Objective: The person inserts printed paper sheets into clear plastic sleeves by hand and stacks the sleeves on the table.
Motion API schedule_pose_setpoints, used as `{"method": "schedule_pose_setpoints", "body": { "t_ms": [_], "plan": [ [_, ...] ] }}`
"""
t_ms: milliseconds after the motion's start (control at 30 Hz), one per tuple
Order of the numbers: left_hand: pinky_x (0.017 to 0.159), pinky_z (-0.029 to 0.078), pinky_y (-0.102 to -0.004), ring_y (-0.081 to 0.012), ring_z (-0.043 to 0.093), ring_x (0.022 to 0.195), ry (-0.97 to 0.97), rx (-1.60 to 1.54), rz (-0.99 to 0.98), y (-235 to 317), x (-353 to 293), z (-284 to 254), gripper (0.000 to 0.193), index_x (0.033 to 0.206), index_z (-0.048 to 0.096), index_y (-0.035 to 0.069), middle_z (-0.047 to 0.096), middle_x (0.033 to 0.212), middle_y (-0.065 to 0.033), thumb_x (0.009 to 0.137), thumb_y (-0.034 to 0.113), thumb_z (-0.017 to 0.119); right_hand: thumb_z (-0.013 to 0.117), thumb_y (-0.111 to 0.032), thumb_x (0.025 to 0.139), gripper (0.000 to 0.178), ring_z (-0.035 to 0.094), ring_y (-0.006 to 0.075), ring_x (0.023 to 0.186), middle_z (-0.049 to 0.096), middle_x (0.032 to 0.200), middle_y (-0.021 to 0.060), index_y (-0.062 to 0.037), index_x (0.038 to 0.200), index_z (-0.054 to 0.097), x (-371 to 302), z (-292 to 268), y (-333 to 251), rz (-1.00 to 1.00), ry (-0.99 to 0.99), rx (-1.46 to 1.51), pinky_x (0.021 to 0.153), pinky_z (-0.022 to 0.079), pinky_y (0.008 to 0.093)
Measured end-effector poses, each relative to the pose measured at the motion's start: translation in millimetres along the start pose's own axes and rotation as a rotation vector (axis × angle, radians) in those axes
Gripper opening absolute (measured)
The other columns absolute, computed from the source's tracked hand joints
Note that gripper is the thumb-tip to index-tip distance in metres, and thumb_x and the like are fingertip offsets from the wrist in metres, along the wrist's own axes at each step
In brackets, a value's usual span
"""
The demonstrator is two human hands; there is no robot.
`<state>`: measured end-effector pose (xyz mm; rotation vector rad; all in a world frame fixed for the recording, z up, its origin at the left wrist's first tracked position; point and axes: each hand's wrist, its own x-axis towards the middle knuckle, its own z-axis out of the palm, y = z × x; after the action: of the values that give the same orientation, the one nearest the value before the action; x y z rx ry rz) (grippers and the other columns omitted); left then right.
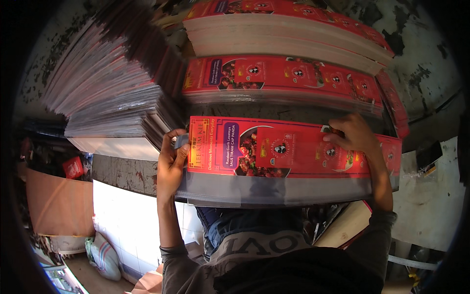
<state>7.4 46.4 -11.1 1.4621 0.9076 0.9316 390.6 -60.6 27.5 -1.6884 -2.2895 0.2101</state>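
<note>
A long red printed strip point(313, 154) with food pictures lies across the worktable in front of me, a grey, glossy margin along its near edge. At its left end my left hand point(171, 164) is closed, thumb and fingers pinching a small grey piece point(181, 141) against the strip's edge. Over the strip's right half, near its far edge, my right hand point(355, 133) rests with curled fingers. Something small and dark shows at those fingertips; its kind I cannot make out.
Behind the strip stands a stack of similar red strips point(274, 73), with a taller stack point(289, 36) farther back. A fanned pile of sheets point(112, 93) leans at the left. Below the table are an orange-brown panel point(61, 203) and a striped sack point(104, 257).
</note>
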Motion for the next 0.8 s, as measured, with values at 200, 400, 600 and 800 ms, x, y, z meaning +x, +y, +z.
{"method": "schedule_pose_setpoints", "body": {
  "t_ms": [200,400,600,800],
  "plan": [
    [0.066,0.048,-0.0249,-0.0140,0.061,0.074,0.124,0.457,0.041,25,8,7,0.028,0.114,0.042,0.003,0.065,0.082,-0.0146,0.088,0.009,0.051,0.062,-0.039,0.077,0.043,0.051,0.0332,0.095,0.054,0.094,0.0170,-0.0022,0.098,0.051,-15,-28,-6,0.115,0.213,-0.176,0.078,0.043,0.0405],
    [0.095,0.039,-0.0445,-0.0332,0.036,0.124,-0.199,1.070,0.458,35,0,32,0.049,0.124,0.042,0.007,0.028,0.139,-0.0165,0.084,0.032,0.054,0.055,-0.057,0.074,0.071,0.037,0.0341,0.120,0.032,0.134,0.0167,-0.0077,0.124,0.042,-58,-23,-39,0.297,0.148,-0.014,0.099,0.028,0.0477],
    [0.107,0.009,-0.0514,-0.0325,0.015,0.133,-0.536,1.163,0.552,25,28,45,0.073,0.132,0.035,0.013,0.021,0.141,-0.0173,0.075,0.053,0.055,0.050,-0.068,0.068,0.084,0.022,0.0313,0.131,0.021,0.142,0.0158,-0.0202,0.135,0.033,-59,29,-55,0.218,-0.037,-0.263,0.106,0.015,0.0495],
    [0.108,0.009,-0.0506,-0.0313,0.020,0.131,-0.479,1.352,0.442,14,21,23,0.084,0.136,0.027,0.010,0.025,0.139,-0.0144,0.071,0.057,0.054,0.062,-0.057,0.067,0.081,0.023,0.0346,0.130,0.021,0.141,0.0176,-0.0200,0.134,0.034,-71,16,-33,0.289,0.010,-0.199,0.104,0.017,0.0536]
  ]
}}
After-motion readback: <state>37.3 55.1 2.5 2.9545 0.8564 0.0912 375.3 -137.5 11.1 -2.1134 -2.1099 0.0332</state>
